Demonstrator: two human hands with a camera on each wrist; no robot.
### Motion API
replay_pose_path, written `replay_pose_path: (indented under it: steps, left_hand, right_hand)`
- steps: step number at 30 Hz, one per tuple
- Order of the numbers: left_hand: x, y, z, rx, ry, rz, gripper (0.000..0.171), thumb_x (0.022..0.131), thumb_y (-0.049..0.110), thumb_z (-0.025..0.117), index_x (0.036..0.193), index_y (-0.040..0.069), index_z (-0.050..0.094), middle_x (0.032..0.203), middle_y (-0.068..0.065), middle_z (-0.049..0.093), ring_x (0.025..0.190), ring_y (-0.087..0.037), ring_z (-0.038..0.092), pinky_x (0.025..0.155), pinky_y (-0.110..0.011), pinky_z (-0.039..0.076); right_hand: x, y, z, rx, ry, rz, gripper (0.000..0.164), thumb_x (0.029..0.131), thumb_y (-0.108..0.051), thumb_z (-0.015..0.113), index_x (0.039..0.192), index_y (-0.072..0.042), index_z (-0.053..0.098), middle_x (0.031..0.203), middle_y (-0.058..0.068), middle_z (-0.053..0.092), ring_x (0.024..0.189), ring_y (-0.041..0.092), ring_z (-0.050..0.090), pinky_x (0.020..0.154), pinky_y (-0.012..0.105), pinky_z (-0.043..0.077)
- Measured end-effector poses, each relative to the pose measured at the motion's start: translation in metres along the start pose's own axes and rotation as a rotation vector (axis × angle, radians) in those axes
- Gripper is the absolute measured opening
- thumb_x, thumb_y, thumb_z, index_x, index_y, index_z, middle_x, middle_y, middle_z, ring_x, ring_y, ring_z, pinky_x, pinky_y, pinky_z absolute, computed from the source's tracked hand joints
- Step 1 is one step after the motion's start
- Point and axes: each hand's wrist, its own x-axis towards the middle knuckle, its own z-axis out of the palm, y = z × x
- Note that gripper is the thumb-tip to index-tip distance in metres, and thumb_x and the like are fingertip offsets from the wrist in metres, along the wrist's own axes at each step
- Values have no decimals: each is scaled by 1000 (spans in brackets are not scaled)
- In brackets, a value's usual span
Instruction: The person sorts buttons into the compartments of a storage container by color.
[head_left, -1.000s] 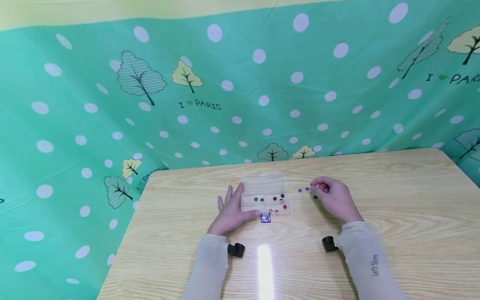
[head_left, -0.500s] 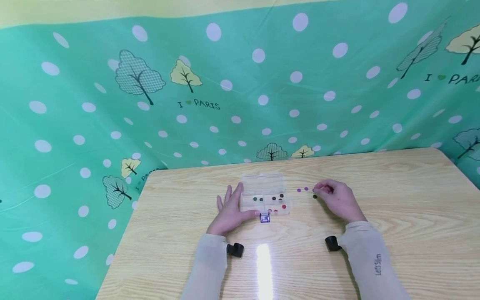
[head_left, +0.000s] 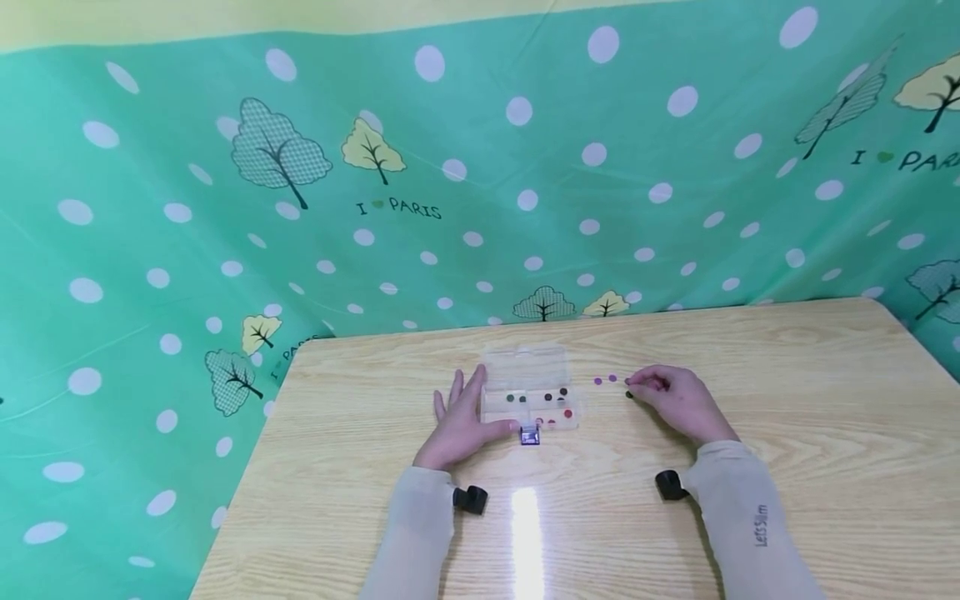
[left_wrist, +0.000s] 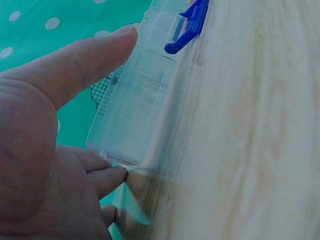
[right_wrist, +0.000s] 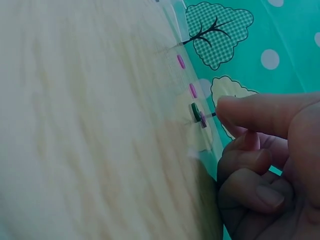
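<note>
A clear plastic compartment box (head_left: 506, 416) stands on the table with its lid (head_left: 525, 367) laid back. Green, dark and red discs lie in its compartments, and a blue latch (left_wrist: 192, 32) hangs at the front. My left hand (head_left: 463, 429) spreads around the box's left side, its thumb straight along the front and its fingers at the side. Right of the box, purple discs (head_left: 612, 378) form a row with a dark green disc (right_wrist: 195, 111) beside the nearest one. My right hand (head_left: 675, 402) has curled fingers, thumb and index together close to that end; the space between their tips is hidden.
The wooden table (head_left: 360, 400) reaches back to a green dotted cloth (head_left: 450, 183) with printed trees. A bright reflection streaks the table in front of the box. Black wrist cameras (head_left: 471, 500) sit on both sleeves.
My right hand has shifted slightly right and toward me, and the purple disc at the row's right end now shows beside its fingertips. The left hand and the box have stayed put.
</note>
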Motion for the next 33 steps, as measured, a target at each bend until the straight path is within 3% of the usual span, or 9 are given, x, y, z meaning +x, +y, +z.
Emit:
replay_pose_path:
  steps: [12,33]
  left_hand:
    - [0,1,-2,28,-2,19,115,76,50,83,163,15,15,166,-7,17,154,-26,-11,114,-54,-25]
    - [1,1,-1,25,-9,3,115,77,48,83,163,15,14,166,-7,18,154,-24,-12,114,-51,-26]
  right_hand:
    - [0,-2,-2,11,-36,-7,26,94,-21,69,115,-5,72,88,6,57,80,23,49,70,34,41]
    - [1,-5,0,-75,-34,-27,23,94,-18,70,112,-5,74,87,5,58,78,22,49,69,34,41]
